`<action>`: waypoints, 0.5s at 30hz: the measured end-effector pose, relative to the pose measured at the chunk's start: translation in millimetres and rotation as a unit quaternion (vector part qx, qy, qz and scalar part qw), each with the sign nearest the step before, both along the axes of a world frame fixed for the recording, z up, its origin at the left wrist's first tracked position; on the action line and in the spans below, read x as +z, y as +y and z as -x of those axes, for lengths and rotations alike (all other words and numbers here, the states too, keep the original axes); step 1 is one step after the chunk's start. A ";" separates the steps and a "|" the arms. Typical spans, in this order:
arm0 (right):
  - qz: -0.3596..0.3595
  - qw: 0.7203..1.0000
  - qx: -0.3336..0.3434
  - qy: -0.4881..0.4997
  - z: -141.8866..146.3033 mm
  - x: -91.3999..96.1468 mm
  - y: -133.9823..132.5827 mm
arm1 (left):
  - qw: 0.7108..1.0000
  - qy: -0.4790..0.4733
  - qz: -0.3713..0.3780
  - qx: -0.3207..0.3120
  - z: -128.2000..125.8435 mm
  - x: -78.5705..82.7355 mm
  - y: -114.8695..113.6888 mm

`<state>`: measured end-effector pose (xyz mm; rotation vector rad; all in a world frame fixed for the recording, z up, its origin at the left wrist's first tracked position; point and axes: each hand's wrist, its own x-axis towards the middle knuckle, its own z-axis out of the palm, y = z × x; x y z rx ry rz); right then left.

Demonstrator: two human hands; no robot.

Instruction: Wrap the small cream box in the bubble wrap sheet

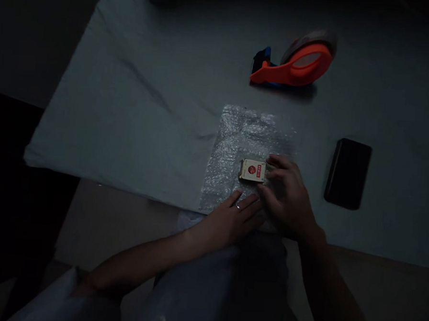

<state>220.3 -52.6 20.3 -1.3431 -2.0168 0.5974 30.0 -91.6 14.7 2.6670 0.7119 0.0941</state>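
A small cream box [253, 170] with a red round emblem and a red label lies on a sheet of bubble wrap [222, 151]. My right hand [288, 195] is at the box's right end, with the thumb by its near corner and the fingers curled about the far corner. My left hand [238, 217] rests flat on the near part of the wrap, fingers stretched out, with a ring on one finger. It holds nothing and lies just below the box.
An orange and blue tape dispenser [291, 71] with a tape roll stands beyond the wrap. To the right lies a dark rectangular object [348, 173], perhaps a phone or case. A pale cloth [137, 118] covers the table, whose near edge runs by my body. The light is dim.
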 end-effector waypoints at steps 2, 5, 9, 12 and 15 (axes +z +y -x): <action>-0.015 1.000 -0.010 -0.014 -6.7 8.9 -8.1 | 1.000 -0.020 -0.006 0.008 0.3 0.1 1.4; 0.061 0.991 0.086 -0.087 -15.8 18.2 -22.0 | 0.997 -0.064 0.014 0.041 2.5 2.8 4.3; 0.089 0.978 0.118 -0.146 -23.2 17.9 -31.0 | 0.987 -0.113 0.019 0.115 11.2 14.4 11.7; 0.062 0.988 0.082 -0.118 -25.4 17.3 -25.5 | 0.973 -0.140 -0.003 0.185 18.3 26.4 22.3; 0.064 0.995 0.035 -0.063 -23.2 20.3 -13.1 | 0.956 -0.168 -0.023 0.241 20.9 35.4 38.0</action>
